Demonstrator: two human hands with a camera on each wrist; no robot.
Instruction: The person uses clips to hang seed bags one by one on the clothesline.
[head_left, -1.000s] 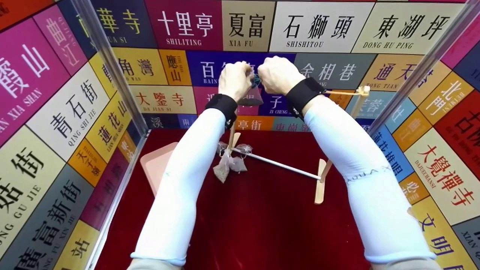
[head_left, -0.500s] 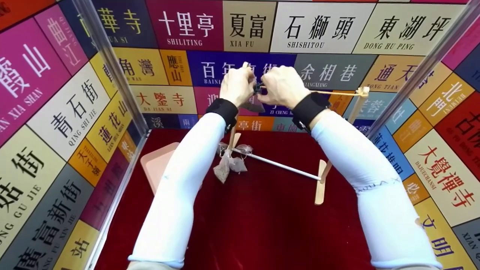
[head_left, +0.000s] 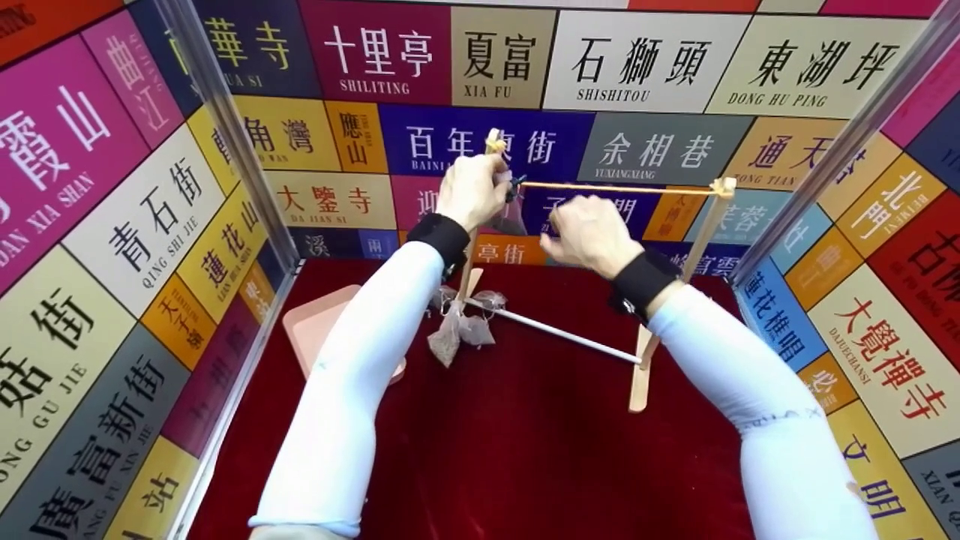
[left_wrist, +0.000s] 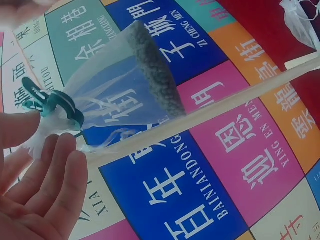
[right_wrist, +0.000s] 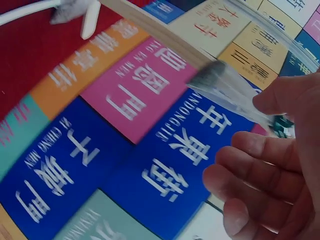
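My left hand [head_left: 471, 189] is raised by the top of the left wooden post [head_left: 494, 141]. Its thumb and fingertips pinch the gathered white neck of a sheer mesh bag [left_wrist: 112, 85] with dark grains in its bottom. A dark green clip [left_wrist: 60, 102] sits on that neck, near the left end of a thin wooden crossbar [head_left: 622, 188]. Lower and to the right, my right hand [head_left: 592, 234] hangs in the air below the crossbar, its fingers loosely bent and holding nothing. In the right wrist view the bag [right_wrist: 220, 82] shows beyond the thumb.
The stand has a right wooden post [head_left: 701, 232], wooden feet [head_left: 639, 390] and a white bottom rod [head_left: 566, 337]. Several small mesh bags [head_left: 450, 337] lie around the left post's base. A pink tray [head_left: 304, 322] rests on the red cloth [head_left: 540, 442], partly behind my left sleeve.
My right hand has let go near the clip and moved down and to the right. The left hand has lowered slightly, still at the bag, and the crossbar now shows more fully.
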